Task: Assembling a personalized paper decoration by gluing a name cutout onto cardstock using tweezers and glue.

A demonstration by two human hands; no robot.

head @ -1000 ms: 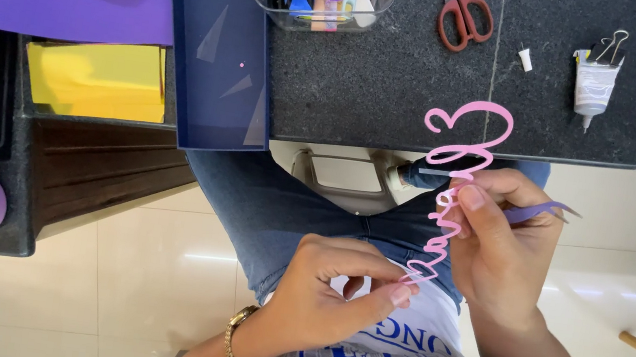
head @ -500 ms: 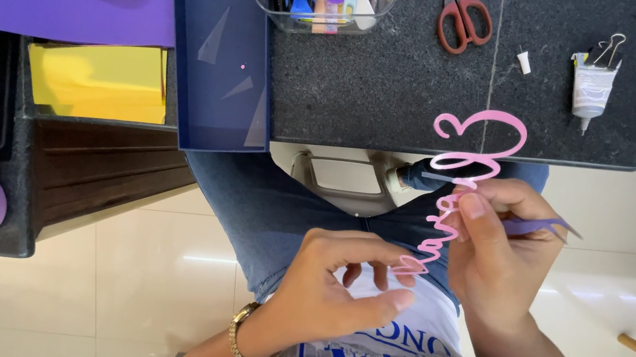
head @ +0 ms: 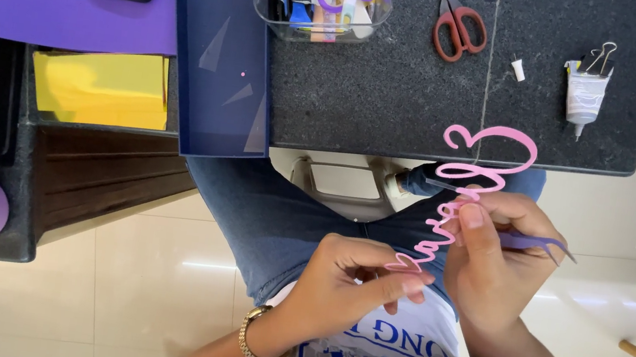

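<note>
Left hand (head: 349,285) pinched the near end of a pink cut-out paper script strip (head: 459,197) over the lap, right hand (head: 500,256) gripped its middle and a purple craft knife (head: 534,245), with red-handled scissors (head: 457,21) and glue tube (head: 586,91) on the far black table (head: 395,90).

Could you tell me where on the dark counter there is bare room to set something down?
The counter is bare between the clear bin and the red scissors, down to its near edge, and also between the scissors and the glue tube. It is crowded at the left, under the navy tray and purple sheets.
</note>
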